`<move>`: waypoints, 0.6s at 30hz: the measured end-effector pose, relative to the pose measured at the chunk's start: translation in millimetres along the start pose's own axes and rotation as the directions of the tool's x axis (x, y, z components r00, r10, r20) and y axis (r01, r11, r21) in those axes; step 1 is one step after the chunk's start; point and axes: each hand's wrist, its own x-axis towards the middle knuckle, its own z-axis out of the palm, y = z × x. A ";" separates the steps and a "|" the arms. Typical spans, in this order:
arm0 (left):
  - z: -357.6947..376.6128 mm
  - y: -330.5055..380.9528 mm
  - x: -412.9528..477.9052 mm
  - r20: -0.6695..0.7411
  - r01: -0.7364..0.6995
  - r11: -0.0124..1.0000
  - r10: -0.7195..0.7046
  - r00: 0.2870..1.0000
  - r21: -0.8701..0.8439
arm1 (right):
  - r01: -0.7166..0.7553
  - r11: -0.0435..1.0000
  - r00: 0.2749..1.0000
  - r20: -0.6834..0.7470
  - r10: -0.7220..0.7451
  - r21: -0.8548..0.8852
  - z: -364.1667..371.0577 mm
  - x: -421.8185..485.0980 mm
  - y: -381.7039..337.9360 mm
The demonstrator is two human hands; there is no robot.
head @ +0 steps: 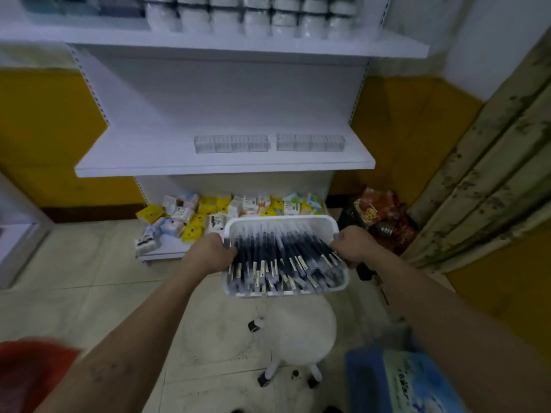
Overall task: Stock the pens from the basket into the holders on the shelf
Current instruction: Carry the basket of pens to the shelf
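The dark pens (283,257) lie heaped in the white basket (277,223), which is carried above a white stool (301,329). The left hand (213,251) grips its left rim and the right hand (354,245) its right rim. Hold it level and rest it somewhere steady, perhaps on the shelf (149,162) beside the clear holders (231,143), so one hand is free to lift small bunches. The holders look empty, though blur makes that uncertain.

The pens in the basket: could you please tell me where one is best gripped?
Probably pinch a top pen at mid-barrel, from above: they lie flat, packed lengthwise in the open-topped basket, whose sides the left hand and right hand hold.
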 end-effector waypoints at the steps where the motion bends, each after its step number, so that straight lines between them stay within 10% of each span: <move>1: 2.1 6.2 8.9 0.008 0.004 1.000 -0.004 1.000 0.008 | -0.018 1.000 1.000 0.007 0.018 0.004 -2.9 8.9 2.5; 18: 45.3 102.9 112.1 -0.032 0.229 0.973 -0.230 0.973 -0.017 | 0.113 0.994 0.982 0.152 -0.113 0.012 -55.7 206.3 43.9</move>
